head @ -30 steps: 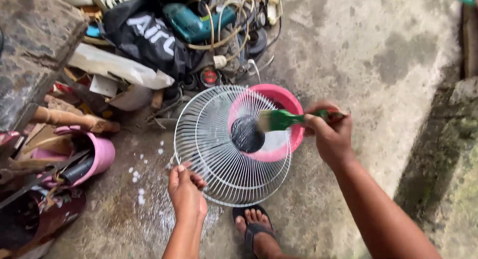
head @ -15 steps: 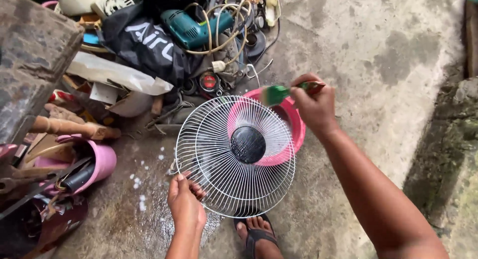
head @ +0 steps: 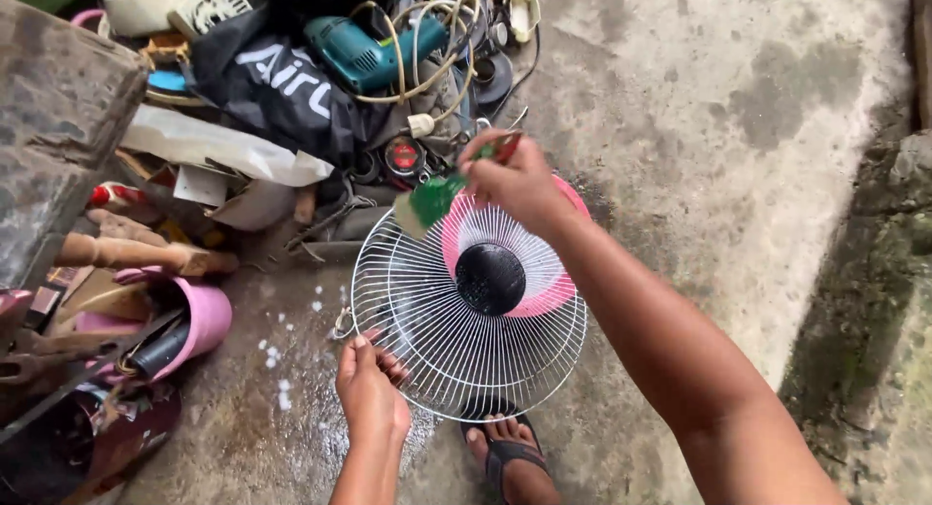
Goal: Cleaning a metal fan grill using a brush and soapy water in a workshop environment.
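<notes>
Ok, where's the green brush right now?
In the head view, the green brush is in the right hand, at the upper-left rim of the white fan grille, just below the pile of tools and cables.

Just beyond the fingers lie a teal power drill (head: 364,49), tangled cream cables (head: 427,39) and a black bag (head: 282,92); a pink pot (head: 199,320) lies left of them.

Bare arms; dark strapped sandal (head: 512,454)
</notes>
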